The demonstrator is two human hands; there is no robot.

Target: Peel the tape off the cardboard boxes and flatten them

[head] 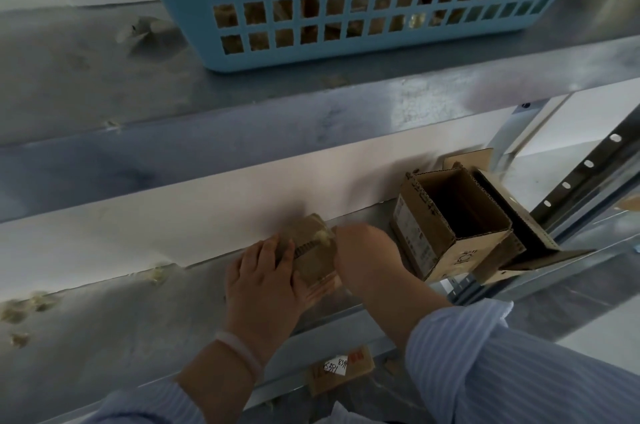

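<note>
A small cardboard box (313, 252) lies on the lower metal shelf (138, 319) against the back wall. My left hand (266, 280) presses flat on its left side and holds it. My right hand (363, 254) reaches to the box's right edge with fingers curled; the fingertips are hidden behind the box. A wad of tape (322, 236) clings to the box's top. To the right an open cardboard box (450, 226) stands tilted, its flaps spread.
A blue plastic basket (346, 1) full of crumpled tape sits on the upper shelf. Tape scraps (24, 306) lie along the lower shelf's left. A labelled cardboard piece (341, 368) lies below the shelf edge. A perforated upright (588, 164) stands at right.
</note>
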